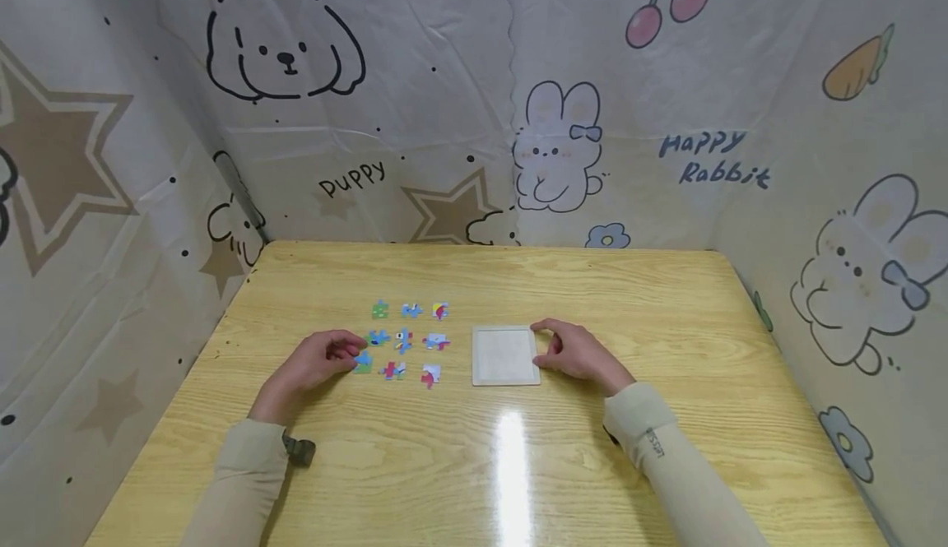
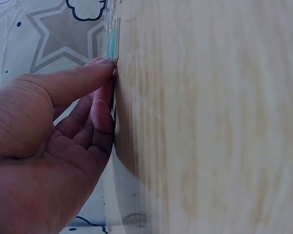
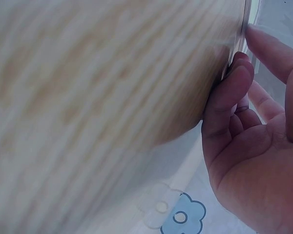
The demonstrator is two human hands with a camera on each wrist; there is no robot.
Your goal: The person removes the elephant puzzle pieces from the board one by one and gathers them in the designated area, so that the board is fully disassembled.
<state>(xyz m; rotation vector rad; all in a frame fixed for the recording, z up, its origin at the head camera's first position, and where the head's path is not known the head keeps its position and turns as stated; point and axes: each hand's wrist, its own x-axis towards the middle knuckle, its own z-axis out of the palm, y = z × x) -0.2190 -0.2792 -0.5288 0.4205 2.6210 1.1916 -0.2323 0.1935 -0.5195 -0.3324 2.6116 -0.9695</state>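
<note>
Several small jigsaw puzzle pieces (image 1: 402,340) with coloured pictures lie apart in rows on the table, left of centre. My left hand (image 1: 318,359) is at the left side of these rows. Its thumb touches the edge of a blue and green puzzle piece (image 1: 363,363), and its other fingers are loosely bent. To the right of the pieces lies a flat white square puzzle tray (image 1: 507,356) with a raised rim. My right hand (image 1: 576,351) touches the tray's right edge with forefinger and thumb spread along it. Both wrist views look edge-on along the tabletop, so the contacts are partly hidden.
The light wood table (image 1: 415,448) ends at a back edge against a printed cloth curtain (image 1: 444,119), which also hangs on both sides. A bright light reflection (image 1: 513,481) falls on the tabletop in front of the tray.
</note>
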